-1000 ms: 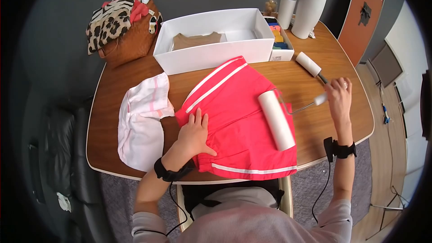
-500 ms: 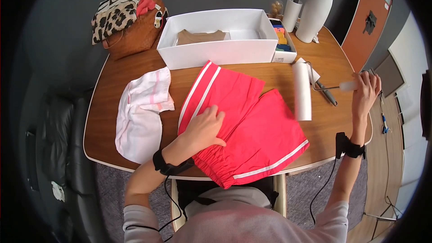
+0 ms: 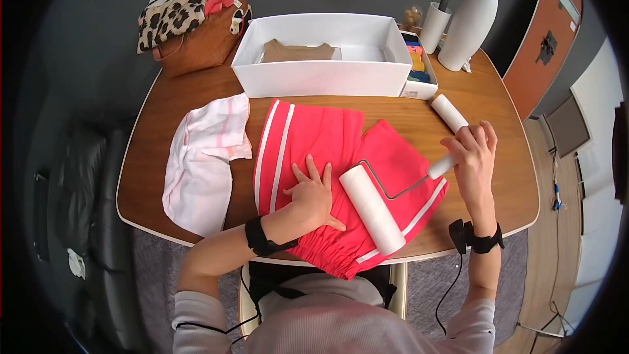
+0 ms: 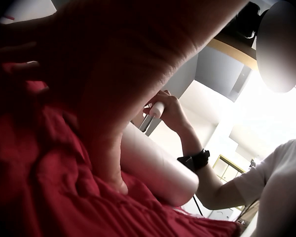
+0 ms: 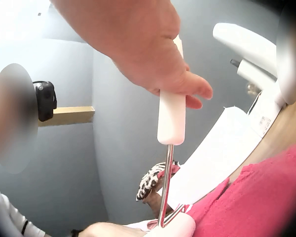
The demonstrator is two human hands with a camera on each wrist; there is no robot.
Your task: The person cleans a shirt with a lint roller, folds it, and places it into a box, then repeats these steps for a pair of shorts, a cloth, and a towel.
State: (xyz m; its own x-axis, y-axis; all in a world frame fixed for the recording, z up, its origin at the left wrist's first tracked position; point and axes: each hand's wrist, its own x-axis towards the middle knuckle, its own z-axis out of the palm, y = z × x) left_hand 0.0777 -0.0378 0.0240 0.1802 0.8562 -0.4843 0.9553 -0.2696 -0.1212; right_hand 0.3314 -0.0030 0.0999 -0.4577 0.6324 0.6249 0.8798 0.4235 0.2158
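Left hand (image 3: 310, 198): spread open, pressing red shorts (image 3: 288, 137)
Right hand (image 3: 474, 157): fingers curled round the handle (image 3: 441, 167)
White roller (image 3: 372, 210): lying on the shorts

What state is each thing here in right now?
Red shorts, spread out
Large roller, lying across the shorts
Right hand, gripping the large roller's handle
Left hand, fingers spread on the shorts
White box, open, brown garment inside
Pale cloth, rumpled
Smaller roller, lying down
Brown bag, heaped with fabric

Wrinkled red cloth shorts (image 3: 304, 141); smooth, matt white roller (image 3: 372, 211), seemingly paper, on shiny metal wire (image 3: 407, 191); wood-grain tabletop (image 3: 141, 183).
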